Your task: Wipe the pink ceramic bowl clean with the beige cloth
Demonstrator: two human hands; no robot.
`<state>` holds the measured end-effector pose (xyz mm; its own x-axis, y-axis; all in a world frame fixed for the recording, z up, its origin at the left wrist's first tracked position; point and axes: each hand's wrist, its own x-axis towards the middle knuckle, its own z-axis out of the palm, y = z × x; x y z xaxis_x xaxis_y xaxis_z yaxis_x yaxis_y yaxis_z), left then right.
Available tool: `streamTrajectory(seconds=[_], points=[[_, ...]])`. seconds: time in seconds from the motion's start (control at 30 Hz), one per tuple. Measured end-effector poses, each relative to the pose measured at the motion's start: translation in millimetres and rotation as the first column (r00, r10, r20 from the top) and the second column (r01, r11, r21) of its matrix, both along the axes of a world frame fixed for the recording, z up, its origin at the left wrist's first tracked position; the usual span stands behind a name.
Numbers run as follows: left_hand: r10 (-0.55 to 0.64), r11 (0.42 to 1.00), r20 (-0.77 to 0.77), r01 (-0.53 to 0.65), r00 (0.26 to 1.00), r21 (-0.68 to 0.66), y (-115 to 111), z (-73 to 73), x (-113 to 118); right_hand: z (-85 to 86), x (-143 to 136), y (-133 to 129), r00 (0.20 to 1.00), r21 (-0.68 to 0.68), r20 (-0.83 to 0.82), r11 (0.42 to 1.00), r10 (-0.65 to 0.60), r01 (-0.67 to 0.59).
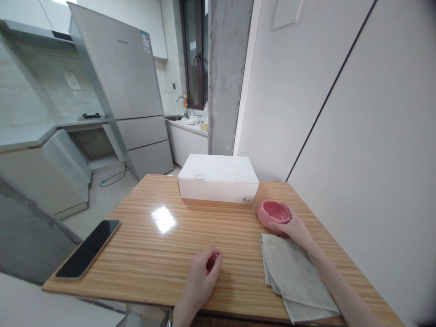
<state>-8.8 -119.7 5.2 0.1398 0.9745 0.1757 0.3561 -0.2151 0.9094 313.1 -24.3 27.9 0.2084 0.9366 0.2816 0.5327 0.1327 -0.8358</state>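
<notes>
My right hand grips a pink ashtray by its right side, thumb at the front and fingers round the far side. The ashtray has a low, angular body with notches in its rim, and it is at the table's right side. Just in front of it, partly under my right forearm, lies a folded grey-beige cloth. My left hand rests near the table's front edge with its fingers curled loosely closed. Nothing shows in the hollow between its thumb and fingers.
A white cardboard box stands at the back of the wood-grain table. On the left edge lies a phone, its screen dark. A white wall runs along the right side. Beyond the table are a fridge and a kitchen counter.
</notes>
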Motion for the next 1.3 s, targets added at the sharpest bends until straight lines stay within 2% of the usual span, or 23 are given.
streamTrajectory(seconds=[0.17, 0.37, 0.53, 0.6, 0.73, 0.83, 0.97, 1.1, 1.17, 1.23, 1.3], points=[[0.004, 1.000, 0.000, -0.004, 1.000, 0.010, -0.5, 1.4, 0.0, 6.0, -6.8, -2.9, 0.999, 0.013, -0.035, 1.000, -0.002, 0.002], [0.013, 1.000, 0.031, -0.014, 0.999, 0.009, 0.6, -2.3, 0.5, 19.5, -33.3, -11.9, 0.988, 0.018, -0.093, 0.992, 0.125, -0.124], [0.072, 0.988, 0.113, -0.086, 0.991, 0.129, 7.8, -8.7, -3.0, 29.2, -75.1, -26.8, 0.967, 0.006, -0.102, 0.972, 0.234, -0.234], [0.060, 0.983, 0.147, -0.084, 0.987, 0.165, 9.0, -9.8, -3.6, 30.7, -96.0, -35.4, 0.945, 0.004, -0.111, 0.951, 0.308, -0.310], [-0.001, 0.996, 0.232, -0.018, 0.973, 0.082, 6.4, -8.2, -1.1, 26.5, -138.4, -53.0, 0.906, -0.026, -0.117, 0.911, 0.407, -0.412], [0.020, 0.999, 0.325, -0.035, 0.945, 0.042, 3.9, -5.5, -4.0, 19.4, -164.4, -61.4, 0.884, -0.066, -0.150, 0.887, 0.443, -0.456], [0.121, 0.985, 0.210, -0.143, 0.970, 0.095, 4.6, -1.8, -24.4, 11.9, -187.1, -63.5, 0.846, -0.088, -0.192, 0.850, 0.498, -0.520], [0.118, 0.981, 0.073, -0.128, 0.990, 0.147, 9.0, 4.3, -50.8, 10.3, -203.9, -57.6, 0.820, -0.059, -0.210, 0.830, 0.533, -0.554], [0.130, 0.974, 0.024, -0.132, 0.991, 0.185, 13.7, 7.7, -61.7, 12.8, -211.4, -53.2, 0.777, -0.052, -0.264, 0.795, 0.572, -0.604], [0.133, 0.972, 0.016, -0.134, 0.991, 0.193, 21.9, 10.4, -72.3, 16.2, -217.1, -49.3, 0.721, -0.047, -0.337, 0.755, 0.605, -0.655], [0.163, 0.972, 0.042, -0.168, 0.986, 0.164, 34.6, 12.4, -85.2, 17.9, -218.7, -47.3, 0.706, -0.013, -0.367, 0.756, 0.606, -0.655]])
